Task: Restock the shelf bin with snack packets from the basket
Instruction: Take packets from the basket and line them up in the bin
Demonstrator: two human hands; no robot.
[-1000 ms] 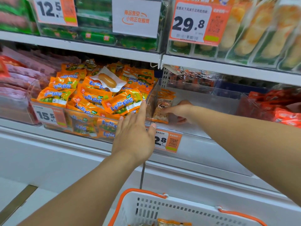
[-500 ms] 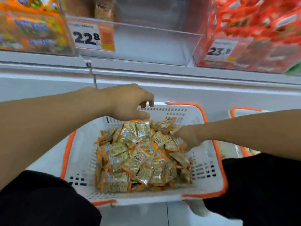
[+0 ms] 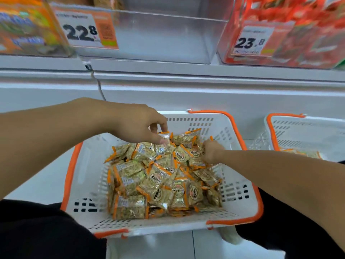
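Left hand (image 3: 138, 126) pinching one snack packet (image 3: 164, 138) at pile's 12 o'clock; right hand (image 3: 211, 152) digging into packets at 2 o'clock in white basket (image 3: 240, 202), grip unclear.

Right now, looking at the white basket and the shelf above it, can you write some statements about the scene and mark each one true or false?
1. The left hand pinches one clear-and-gold snack packet at the pile's far edge. True.
2. The white plastic basket with orange rim is empty. False: a heap of gold packets with orange edges fills its middle.
3. The clear shelf bin carries a price tag reading 22.8. True.
4. The right hand rests on the shelf. False: it is down among the packets.
5. A second white basket stands to the right. True.
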